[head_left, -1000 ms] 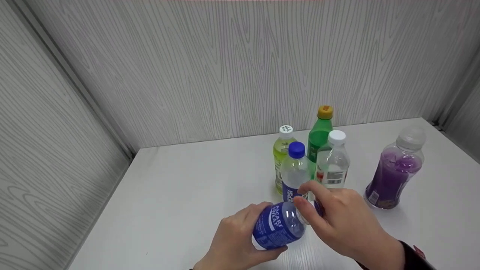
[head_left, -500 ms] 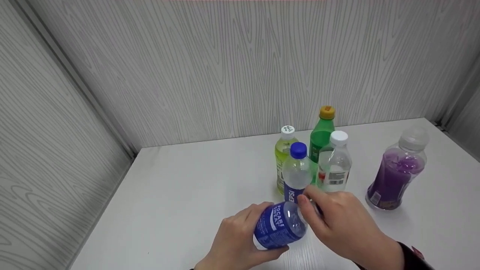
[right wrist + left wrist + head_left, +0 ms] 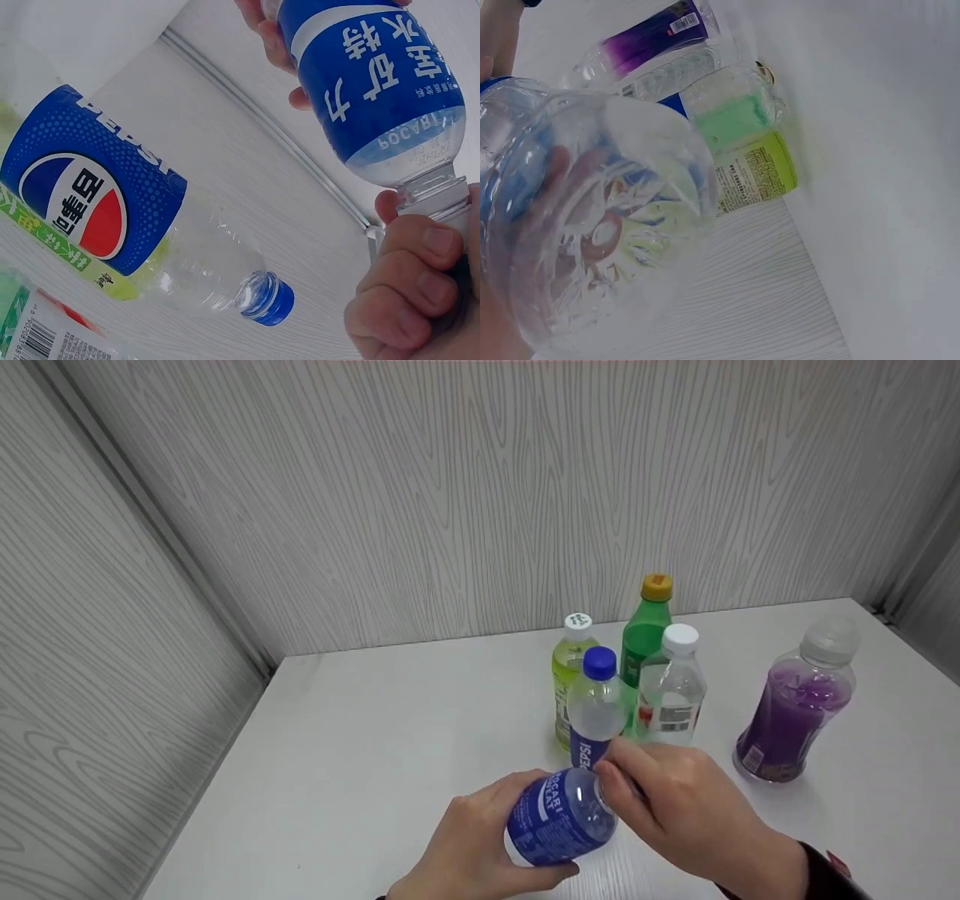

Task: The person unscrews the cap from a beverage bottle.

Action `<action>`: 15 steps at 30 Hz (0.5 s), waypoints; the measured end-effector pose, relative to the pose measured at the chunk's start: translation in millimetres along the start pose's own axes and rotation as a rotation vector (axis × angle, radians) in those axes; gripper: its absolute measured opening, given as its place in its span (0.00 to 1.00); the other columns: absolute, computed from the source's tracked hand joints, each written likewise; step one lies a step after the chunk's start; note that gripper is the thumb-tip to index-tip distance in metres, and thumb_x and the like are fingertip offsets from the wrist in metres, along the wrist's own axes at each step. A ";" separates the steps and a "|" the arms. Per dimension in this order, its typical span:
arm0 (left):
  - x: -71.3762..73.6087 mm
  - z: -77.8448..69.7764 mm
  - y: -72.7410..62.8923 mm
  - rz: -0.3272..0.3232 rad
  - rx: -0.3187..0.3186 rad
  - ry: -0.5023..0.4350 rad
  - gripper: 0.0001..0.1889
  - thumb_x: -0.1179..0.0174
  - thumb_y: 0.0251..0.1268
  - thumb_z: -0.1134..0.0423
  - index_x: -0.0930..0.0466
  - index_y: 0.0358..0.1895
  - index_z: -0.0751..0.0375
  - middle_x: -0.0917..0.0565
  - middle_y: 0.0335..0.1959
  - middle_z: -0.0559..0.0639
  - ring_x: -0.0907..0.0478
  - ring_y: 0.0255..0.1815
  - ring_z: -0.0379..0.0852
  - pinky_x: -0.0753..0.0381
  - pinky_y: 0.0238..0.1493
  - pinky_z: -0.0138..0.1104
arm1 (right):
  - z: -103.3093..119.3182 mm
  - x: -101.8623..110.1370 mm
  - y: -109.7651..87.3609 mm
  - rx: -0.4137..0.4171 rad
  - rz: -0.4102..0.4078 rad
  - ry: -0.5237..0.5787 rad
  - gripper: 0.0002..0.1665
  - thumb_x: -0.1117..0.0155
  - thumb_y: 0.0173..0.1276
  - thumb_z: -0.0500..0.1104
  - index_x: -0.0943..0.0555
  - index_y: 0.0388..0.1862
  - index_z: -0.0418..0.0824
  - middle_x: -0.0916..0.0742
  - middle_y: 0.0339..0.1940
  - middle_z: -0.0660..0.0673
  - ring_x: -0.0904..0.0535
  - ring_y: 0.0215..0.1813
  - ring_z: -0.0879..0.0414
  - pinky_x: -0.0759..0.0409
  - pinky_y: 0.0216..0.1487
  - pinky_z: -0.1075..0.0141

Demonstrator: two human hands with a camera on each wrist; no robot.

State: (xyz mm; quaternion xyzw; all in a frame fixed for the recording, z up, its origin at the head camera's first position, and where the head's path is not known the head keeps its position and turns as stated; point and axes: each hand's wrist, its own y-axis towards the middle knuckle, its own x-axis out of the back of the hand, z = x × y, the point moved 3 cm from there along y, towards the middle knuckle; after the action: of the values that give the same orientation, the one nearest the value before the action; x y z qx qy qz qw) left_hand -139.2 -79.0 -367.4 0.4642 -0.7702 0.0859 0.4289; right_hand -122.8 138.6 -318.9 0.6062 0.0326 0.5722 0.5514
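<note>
My left hand (image 3: pixel 476 836) grips a clear Pocari Sweat bottle (image 3: pixel 561 821) with a blue label around its body. The bottle is tilted, its neck toward the right, and its ribbed base (image 3: pixel 604 232) fills much of the left wrist view. At the neck, my right hand (image 3: pixel 686 810) has its fingers and thumb curled round the bottle cap, which they mostly hide. The right wrist view shows the curled fingers (image 3: pixel 424 277) beside the clear neck (image 3: pixel 431 195). Just behind the hands stands a Pepsi bottle (image 3: pixel 598 709) with a blue cap.
Close to the Pepsi stand a yellow-green drink bottle (image 3: pixel 568 656), a green bottle (image 3: pixel 646 634) with an orange cap and a clear bottle (image 3: pixel 679 679) with a white cap. Farther right is a purple-filled bottle (image 3: pixel 799 716). Wood-grain panels (image 3: pixel 480 495) enclose the white table (image 3: pixel 360 735).
My right index finger, raised a second ago, has curled down at the bottle's neck. The left hand keeps its grip with the bottle nearly in place.
</note>
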 end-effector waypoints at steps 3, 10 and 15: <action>0.9 0.7 -0.8 0.010 0.003 -0.021 0.39 0.26 0.59 0.36 0.26 0.70 0.47 0.13 0.62 0.40 0.14 0.60 0.35 0.13 0.62 0.33 | -0.2 0.0 -0.8 0.066 -0.010 0.025 0.10 0.34 0.72 0.35 0.23 0.35 0.49 0.25 0.20 0.61 0.35 0.26 0.76 0.33 0.24 0.84; 1.2 1.2 -2.5 0.036 0.009 -0.072 0.38 0.26 0.59 0.36 0.26 0.70 0.44 0.14 0.61 0.39 0.15 0.59 0.33 0.14 0.63 0.32 | -1.8 1.1 -1.0 0.190 -0.022 0.070 0.05 0.36 0.75 0.37 0.19 0.40 0.48 0.18 0.24 0.58 0.28 0.27 0.72 0.26 0.28 0.82; 2.3 0.2 -1.6 0.085 0.045 -0.125 0.38 0.27 0.59 0.34 0.27 0.71 0.40 0.14 0.61 0.37 0.17 0.60 0.32 0.15 0.65 0.32 | -2.4 3.5 -1.3 0.264 -0.027 0.051 0.08 0.42 0.81 0.43 0.17 0.41 0.47 0.16 0.26 0.57 0.26 0.28 0.68 0.23 0.30 0.80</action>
State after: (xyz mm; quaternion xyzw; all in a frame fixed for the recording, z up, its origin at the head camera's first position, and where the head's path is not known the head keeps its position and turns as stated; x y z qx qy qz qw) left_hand -138.5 -81.5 -366.3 0.4449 -0.8125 0.0923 0.3652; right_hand -122.5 143.0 -318.1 0.6584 0.1300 0.5706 0.4734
